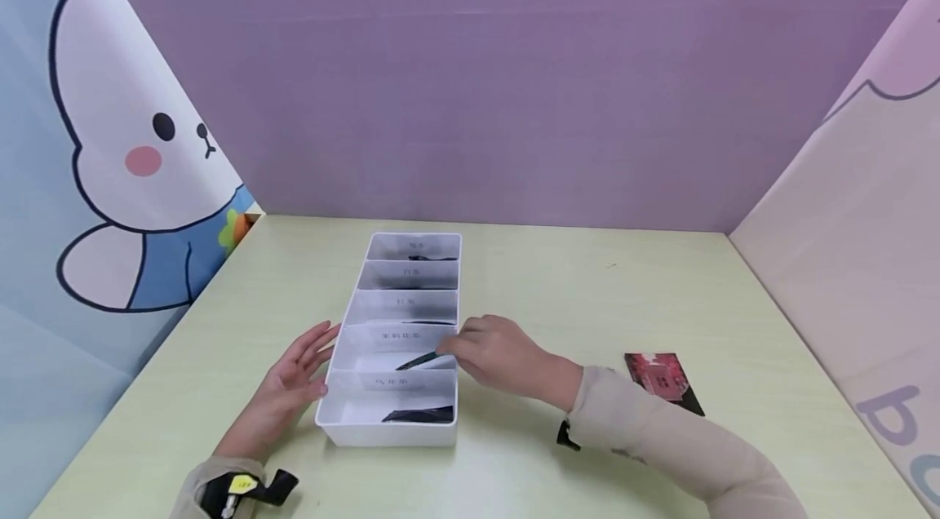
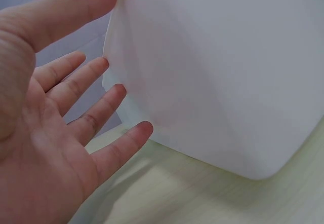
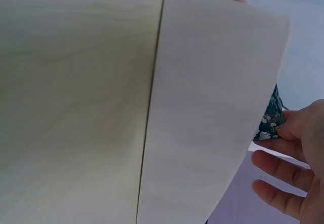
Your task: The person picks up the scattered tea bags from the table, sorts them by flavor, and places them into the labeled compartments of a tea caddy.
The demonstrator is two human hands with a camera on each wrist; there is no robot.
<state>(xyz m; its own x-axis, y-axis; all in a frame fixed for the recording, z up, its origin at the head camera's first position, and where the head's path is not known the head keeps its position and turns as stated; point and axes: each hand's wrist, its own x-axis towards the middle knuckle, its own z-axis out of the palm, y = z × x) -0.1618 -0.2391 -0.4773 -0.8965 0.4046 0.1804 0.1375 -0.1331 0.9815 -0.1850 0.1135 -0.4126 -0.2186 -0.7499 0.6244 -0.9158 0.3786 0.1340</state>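
Observation:
A long white box with several labelled compartments stands on the table. Between thumb and index finger, my right hand pinches a dark green card, its lower end inside the second compartment from the front. White flowers show on that card in the right wrist view; the box wall hides part of it. Along the box's left side, my left hand has its fingers spread, the thumb at the rim. In the left wrist view these fingers look nearly straight against or close to the wall.
Dark flat pieces lie in other compartments, including a black one in the front compartment. A card with a pink house picture lies on the table, partly behind the right sleeve. A purple wall rises behind.

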